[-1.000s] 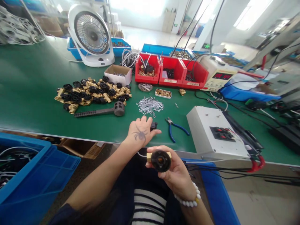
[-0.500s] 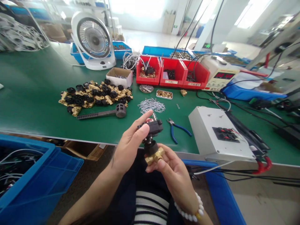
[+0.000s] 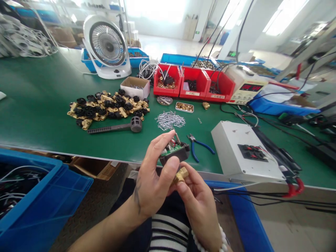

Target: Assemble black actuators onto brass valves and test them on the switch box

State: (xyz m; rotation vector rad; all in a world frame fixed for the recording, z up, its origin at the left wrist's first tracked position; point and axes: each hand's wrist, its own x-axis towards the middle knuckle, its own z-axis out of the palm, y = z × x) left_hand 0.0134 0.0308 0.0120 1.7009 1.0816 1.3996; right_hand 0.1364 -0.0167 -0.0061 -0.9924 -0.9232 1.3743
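Both hands meet over my lap, just in front of the green table (image 3: 39, 105). My left hand (image 3: 154, 175) pinches a small black module (image 3: 175, 152) that has a green circuit board and red wires on top. My right hand (image 3: 198, 203) grips a brass fitting (image 3: 181, 175) from below. The module sits on top of the fitting, the two pressed together. Blue-handled pliers (image 3: 199, 146) lie on the table just beyond my hands.
A heap of brass-and-black fittings (image 3: 107, 105), a black wrench-like tool (image 3: 115, 126) and a pile of wire clips (image 3: 169, 120) lie ahead. Three red bins (image 3: 194, 84), a fan (image 3: 107, 45), a white switch box (image 3: 244, 150) and cables stand around. A blue crate (image 3: 39, 199) sits at lower left.
My left hand picked the black module off the table and brought it onto the brass fitting. My right hand turned the fitting from facing me to under the module. My view shifted slightly left.
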